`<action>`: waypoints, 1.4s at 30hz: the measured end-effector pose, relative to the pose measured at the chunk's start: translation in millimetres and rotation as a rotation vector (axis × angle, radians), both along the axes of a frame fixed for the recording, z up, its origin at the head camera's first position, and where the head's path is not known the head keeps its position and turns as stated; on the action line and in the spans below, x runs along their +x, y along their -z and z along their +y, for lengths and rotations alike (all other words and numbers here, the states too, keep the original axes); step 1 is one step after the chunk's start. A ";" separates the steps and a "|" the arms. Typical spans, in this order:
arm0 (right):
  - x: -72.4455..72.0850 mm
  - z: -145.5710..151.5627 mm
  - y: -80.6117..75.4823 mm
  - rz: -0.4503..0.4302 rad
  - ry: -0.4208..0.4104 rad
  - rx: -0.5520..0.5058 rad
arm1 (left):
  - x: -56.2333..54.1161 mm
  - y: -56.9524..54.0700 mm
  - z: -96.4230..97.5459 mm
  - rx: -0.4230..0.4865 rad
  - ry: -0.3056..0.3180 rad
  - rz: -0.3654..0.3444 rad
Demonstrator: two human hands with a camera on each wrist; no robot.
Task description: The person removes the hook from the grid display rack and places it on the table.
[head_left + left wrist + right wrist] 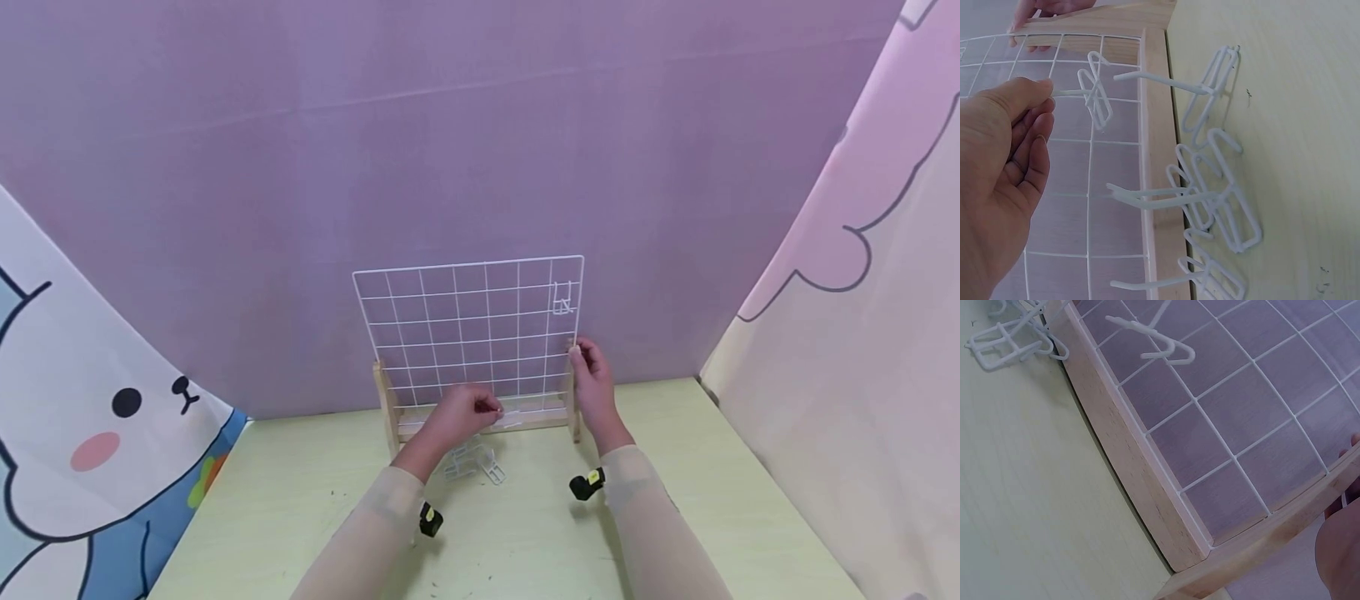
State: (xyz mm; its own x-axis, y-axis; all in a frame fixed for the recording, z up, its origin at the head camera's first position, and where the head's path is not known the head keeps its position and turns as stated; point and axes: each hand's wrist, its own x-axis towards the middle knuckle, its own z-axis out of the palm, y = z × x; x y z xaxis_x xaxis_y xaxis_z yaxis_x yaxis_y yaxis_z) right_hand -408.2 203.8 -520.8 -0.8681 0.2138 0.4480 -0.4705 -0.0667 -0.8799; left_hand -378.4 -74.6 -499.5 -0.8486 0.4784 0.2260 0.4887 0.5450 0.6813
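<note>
A white wire grid panel (468, 264) stands upright in a wooden stand (387, 408). My left hand (467, 408) pinches the straight prong of a white wire hook (1094, 94) between thumb and fingertips. The hook's looped end faces the lower rows of the grid, close in front of the wires. At the right side of the stand, my right hand (596, 392) grips the upright wooden post (1272, 544), thumb in front and fingers partly hidden behind it. High in the grid's right column hangs another white hook (562, 307).
Several loose white hooks (1225, 200) lie on the pale yellow table (697, 500) before the stand's base bar. A purple backdrop (465, 150) rises behind. Printed cloths flank the table, with a cartoon face (97, 400) on the left one.
</note>
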 end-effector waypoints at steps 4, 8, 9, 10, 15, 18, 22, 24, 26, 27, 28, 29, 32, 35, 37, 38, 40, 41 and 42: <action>1.0 0.2 -0.9 -0.011 0.006 0.008 | -0.8 3.7 -1.2 0.008 0.000 -0.019; 2.2 1.1 -2.3 -0.026 -0.001 0.017 | -2.1 8.3 -1.8 0.010 0.006 -0.018; 2.5 1.3 -2.7 -0.029 -0.004 0.016 | -2.5 9.5 -1.9 0.009 0.009 -0.014; 2.6 1.4 -2.9 -0.032 -0.008 0.016 | -3.0 10.9 -2.1 0.008 0.010 -0.011; 2.5 1.9 -3.0 -0.046 -0.013 0.015 | -4.8 15.5 -1.4 0.002 0.010 0.004; 1.1 2.0 -2.5 -0.045 -0.006 0.017 | -5.7 18.0 -0.6 -0.015 0.012 0.019; -0.2 1.2 -2.1 -0.035 0.001 0.009 | -5.0 19.9 -0.1 -0.037 0.008 0.016; -0.4 0.6 -1.8 -0.033 0.001 0.004 | -4.3 20.4 -0.2 -0.036 0.011 0.012; -0.2 0.3 -1.6 -0.035 0.003 0.003 | -3.9 20.8 -0.4 -0.033 0.020 0.013; 0.1 0.2 -1.6 -0.038 0.003 0.005 | -3.9 21.3 -0.5 -0.033 0.023 0.014; 0.0 0.2 -1.3 -0.040 0.002 0.011 | -3.9 22.1 -0.8 -0.030 0.030 0.019; 0.2 0.2 -1.4 -0.041 0.002 0.012 | -3.9 22.6 -0.9 -0.032 0.032 0.022; 0.7 0.3 -1.6 -0.042 0.002 0.016 | -4.6 25.4 -1.3 -0.043 0.031 0.026; 1.6 0.2 -1.7 -0.031 -0.002 0.007 | -5.1 27.8 -1.5 -0.055 0.024 0.029; 2.3 0.0 -1.8 -0.023 -0.003 0.003 | -5.3 28.8 -1.7 -0.056 0.025 0.038; 2.3 0.1 -1.6 -0.020 -0.004 0.003 | -5.2 29.2 -1.8 -0.058 0.025 0.038; 2.3 0.0 -1.4 -0.016 -0.004 0.003 | -5.5 30.1 -1.7 -0.061 0.024 0.040; 2.0 0.3 -1.1 -0.015 -0.004 0.005 | -5.5 30.9 -1.7 -0.064 0.024 0.039; 1.8 0.3 -0.9 -0.012 -0.003 0.004 | -5.8 32.0 -1.8 -0.066 0.023 0.036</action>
